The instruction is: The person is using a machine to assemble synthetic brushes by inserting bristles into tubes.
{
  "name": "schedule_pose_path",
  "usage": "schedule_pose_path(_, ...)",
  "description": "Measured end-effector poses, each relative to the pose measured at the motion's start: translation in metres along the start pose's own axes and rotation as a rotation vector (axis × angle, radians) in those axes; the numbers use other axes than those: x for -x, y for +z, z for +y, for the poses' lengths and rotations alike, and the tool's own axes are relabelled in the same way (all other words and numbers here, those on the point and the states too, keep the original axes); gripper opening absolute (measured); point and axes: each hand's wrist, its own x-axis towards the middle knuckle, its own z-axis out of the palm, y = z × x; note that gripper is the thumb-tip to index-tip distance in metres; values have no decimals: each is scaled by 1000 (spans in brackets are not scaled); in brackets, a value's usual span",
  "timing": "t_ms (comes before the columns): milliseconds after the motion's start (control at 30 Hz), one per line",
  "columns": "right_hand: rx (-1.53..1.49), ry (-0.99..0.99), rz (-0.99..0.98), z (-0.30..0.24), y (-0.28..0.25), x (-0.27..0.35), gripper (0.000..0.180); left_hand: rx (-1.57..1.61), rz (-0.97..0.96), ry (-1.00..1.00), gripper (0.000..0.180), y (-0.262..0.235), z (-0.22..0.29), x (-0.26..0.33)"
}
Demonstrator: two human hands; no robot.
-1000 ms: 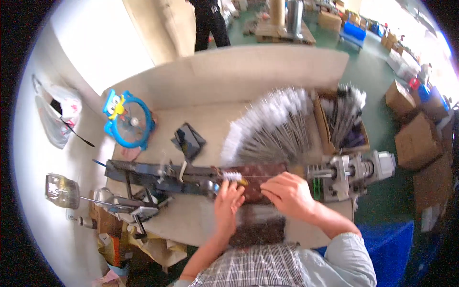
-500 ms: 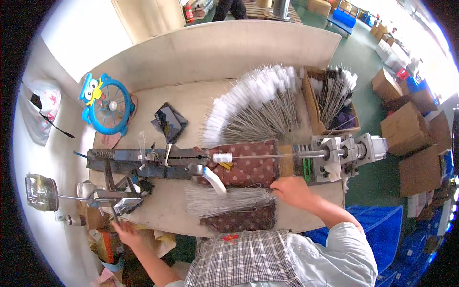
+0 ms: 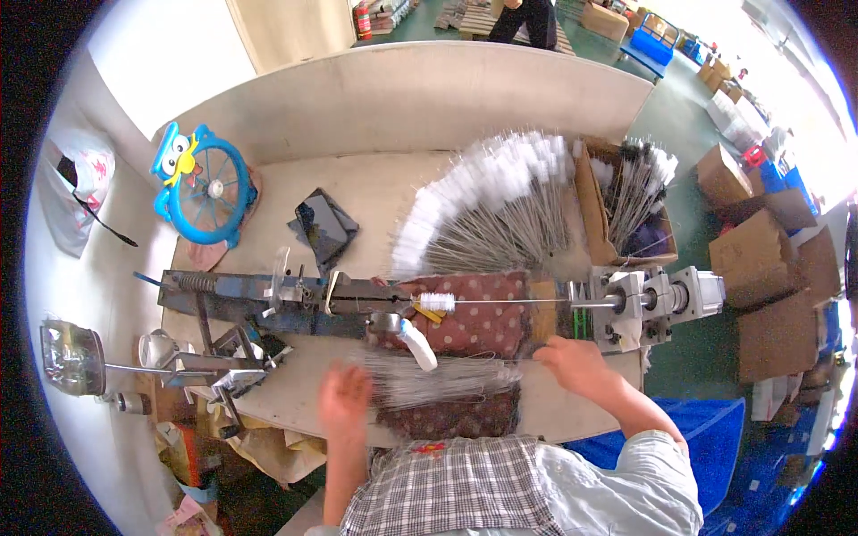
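Observation:
A bundle of thin metal wires [image 3: 447, 379] lies on a dark red dotted cloth [image 3: 492, 322] in front of me. My right hand [image 3: 570, 362] is closed at the bundle's right end, fingertips pinched on a thin wire. Smeared by motion, my left hand [image 3: 346, 393] is beside the bundle's left end; its fingers are too blurred to read. Beyond the bundle, a white-bristled brush [image 3: 437, 302] on a metal stem lies in line between the long dark machine rail [image 3: 241, 290] and the motor-driven spindle [image 3: 657, 299]. A white curved handle [image 3: 417, 346] stands over the wires.
White brushes [image 3: 487, 192] fan out at the back, beside a cardboard box [image 3: 597, 214] of darker brushes. A blue toy-shaped fan [image 3: 214, 189] stands at the left. A lever frame with a jar-like weight [image 3: 73, 359] occupies the near left. A blue crate [image 3: 688, 438] is at lower right.
My left hand has left the lever at the lower left and moved right to the wires. My right hand has shifted slightly right. In the background, a person has moved right.

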Motion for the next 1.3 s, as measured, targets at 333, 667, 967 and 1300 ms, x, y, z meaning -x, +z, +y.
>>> schedule_pose_path(333,-105,47,140,10,21,6,15,598,-509,-534,31,147,63,65)
schedule_pose_path(667,44,270,509,28,-93,78,11,-298,-730,-382,30,108,38,66)
schedule_pose_path(967,-152,-49,753,15,-119,48,16,-1128,-880,1151,26,213,-48,33)
schedule_pose_path(1300,-275,-89,740,30,-75,-29,14,-1506,-889,1423,8,259,-76,12)
